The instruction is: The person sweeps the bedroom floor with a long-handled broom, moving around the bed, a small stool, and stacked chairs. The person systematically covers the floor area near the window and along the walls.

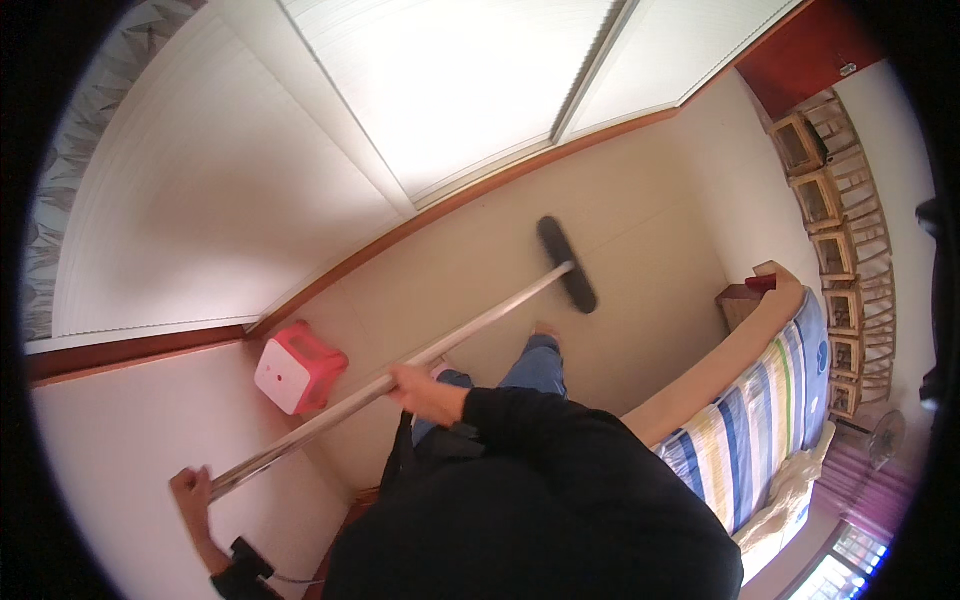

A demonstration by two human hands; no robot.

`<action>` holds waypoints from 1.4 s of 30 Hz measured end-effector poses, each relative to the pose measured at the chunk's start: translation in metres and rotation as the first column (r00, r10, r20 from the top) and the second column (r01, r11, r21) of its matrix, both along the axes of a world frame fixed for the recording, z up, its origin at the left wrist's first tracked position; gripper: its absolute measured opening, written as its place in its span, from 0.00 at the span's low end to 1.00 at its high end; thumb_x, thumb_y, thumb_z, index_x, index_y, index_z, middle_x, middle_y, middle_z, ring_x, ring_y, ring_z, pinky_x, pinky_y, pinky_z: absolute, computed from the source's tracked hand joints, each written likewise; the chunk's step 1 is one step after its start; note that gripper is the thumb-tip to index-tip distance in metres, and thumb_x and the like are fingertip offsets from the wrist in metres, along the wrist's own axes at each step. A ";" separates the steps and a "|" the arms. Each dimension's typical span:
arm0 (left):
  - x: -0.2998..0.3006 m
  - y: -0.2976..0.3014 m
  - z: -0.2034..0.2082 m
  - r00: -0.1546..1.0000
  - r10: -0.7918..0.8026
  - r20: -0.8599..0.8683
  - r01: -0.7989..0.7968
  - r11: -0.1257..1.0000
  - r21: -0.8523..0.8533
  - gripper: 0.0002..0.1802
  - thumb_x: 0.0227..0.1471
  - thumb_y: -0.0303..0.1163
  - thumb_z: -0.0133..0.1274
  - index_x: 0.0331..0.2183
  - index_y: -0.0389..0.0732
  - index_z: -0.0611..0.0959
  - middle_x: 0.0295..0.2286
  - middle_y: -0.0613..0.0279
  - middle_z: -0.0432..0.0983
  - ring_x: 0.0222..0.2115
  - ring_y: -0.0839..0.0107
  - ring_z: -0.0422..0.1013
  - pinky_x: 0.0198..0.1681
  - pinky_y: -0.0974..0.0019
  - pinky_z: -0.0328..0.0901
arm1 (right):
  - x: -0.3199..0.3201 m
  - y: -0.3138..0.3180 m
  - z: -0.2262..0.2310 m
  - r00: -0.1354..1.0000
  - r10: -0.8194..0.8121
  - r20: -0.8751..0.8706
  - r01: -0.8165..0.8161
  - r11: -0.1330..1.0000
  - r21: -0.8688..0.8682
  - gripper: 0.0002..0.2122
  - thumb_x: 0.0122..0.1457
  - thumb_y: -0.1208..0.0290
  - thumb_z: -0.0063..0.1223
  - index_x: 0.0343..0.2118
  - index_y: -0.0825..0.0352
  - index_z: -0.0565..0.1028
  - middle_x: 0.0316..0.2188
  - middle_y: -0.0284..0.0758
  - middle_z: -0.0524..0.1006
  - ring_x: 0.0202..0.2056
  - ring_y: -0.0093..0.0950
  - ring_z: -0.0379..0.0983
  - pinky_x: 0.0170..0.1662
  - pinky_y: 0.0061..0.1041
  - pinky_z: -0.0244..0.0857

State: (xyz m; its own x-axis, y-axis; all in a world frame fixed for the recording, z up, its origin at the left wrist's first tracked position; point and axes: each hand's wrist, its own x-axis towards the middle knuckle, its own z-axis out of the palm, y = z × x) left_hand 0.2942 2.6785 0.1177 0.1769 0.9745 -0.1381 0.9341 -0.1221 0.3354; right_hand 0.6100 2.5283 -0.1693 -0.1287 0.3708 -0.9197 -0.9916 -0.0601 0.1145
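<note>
A long pale-handled broom runs slantwise from lower left to upper right. Its dark bristle head is over the tiled floor, beyond my feet; whether it touches the floor I cannot tell. My left hand is closed round the top end of the handle. Farther down the handle, near my body, my right hand grips it with fingers wrapped round.
A pink stool with a white top stands left of the handle. White sliding doors line the far side. On the right is a bed with a striped cover, beside wooden chairs along the wall.
</note>
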 end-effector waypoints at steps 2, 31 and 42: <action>-0.043 0.032 0.064 0.988 0.024 -0.152 -0.034 0.997 -0.069 0.16 0.39 0.28 0.53 0.13 0.37 0.63 0.15 0.70 0.54 0.19 0.80 0.54 0.19 0.73 0.51 | -0.057 0.045 0.021 0.996 0.041 -0.078 -0.036 0.998 0.057 0.09 0.50 0.78 0.45 0.34 0.70 0.63 0.29 0.39 0.69 0.29 0.37 0.69 0.32 0.37 0.68; 0.238 0.013 -0.162 0.994 0.023 0.104 0.016 0.934 -0.356 0.14 0.41 0.30 0.50 0.13 0.34 0.69 0.11 0.72 0.56 0.15 0.83 0.52 0.16 0.74 0.51 | 0.238 -0.024 -0.150 0.932 -0.006 0.362 0.041 0.995 -0.089 0.05 0.46 0.78 0.46 0.27 0.68 0.65 0.24 0.37 0.65 0.22 0.28 0.62 0.20 0.29 0.57; -0.057 0.172 0.045 0.995 0.055 -0.089 -0.051 0.998 0.045 0.18 0.37 0.28 0.50 0.06 0.38 0.63 0.06 0.72 0.54 0.10 0.83 0.50 0.12 0.71 0.45 | -0.085 0.200 -0.001 0.959 0.284 0.004 -0.271 0.911 0.312 0.10 0.53 0.70 0.43 0.32 0.73 0.64 0.33 0.39 0.67 0.35 0.30 0.67 0.35 0.27 0.69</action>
